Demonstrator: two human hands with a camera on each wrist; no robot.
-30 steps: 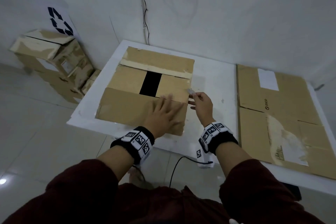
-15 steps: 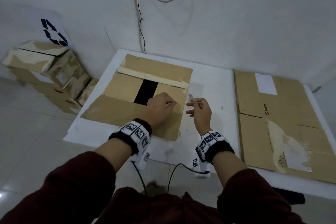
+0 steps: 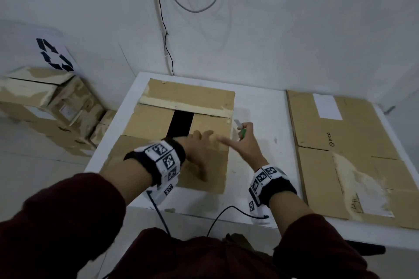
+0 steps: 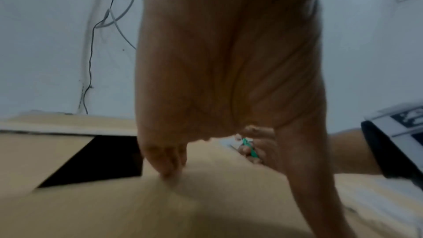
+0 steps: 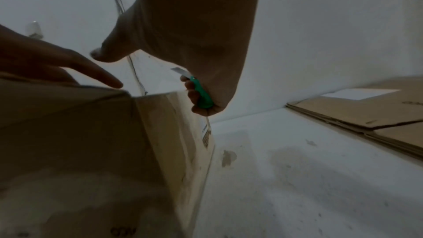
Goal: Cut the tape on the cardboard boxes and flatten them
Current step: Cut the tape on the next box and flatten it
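White table (image 3: pixel 260 106) pushed into a corner of a white-walled room; its top is scuffed and stained in spots. Grey and black cables (image 3: pixel 167 36) hang down the wall behind it. Pale tiled floor to the left.

Cardboard box (image 3: pixel 156 120) stands on the left part of the table, top flaps partly open, a dark gap showing between two of them. A strip of pale tape residue runs across the far flap.

Left hand (image 3: pixel 201 154) lies on the near flap of the box, fingers straight and spread, pressing down on the cardboard. Right hand (image 3: pixel 246 145) hovers at the box's right edge, curled around a green-handled cutter (image 5: pixel 201 95) with the short blade pointing up and away; thumb stretched out toward the left hand.

Flattened cardboard (image 3: pixel 353 154) lies on the right part of the table, well apart from the box, with a white label and torn patches.

On the floor, left of the table: a stack of cardboard boxes (image 3: pixel 45 106) against the wall, below a sheet with a recycling symbol (image 3: pixel 54 56).
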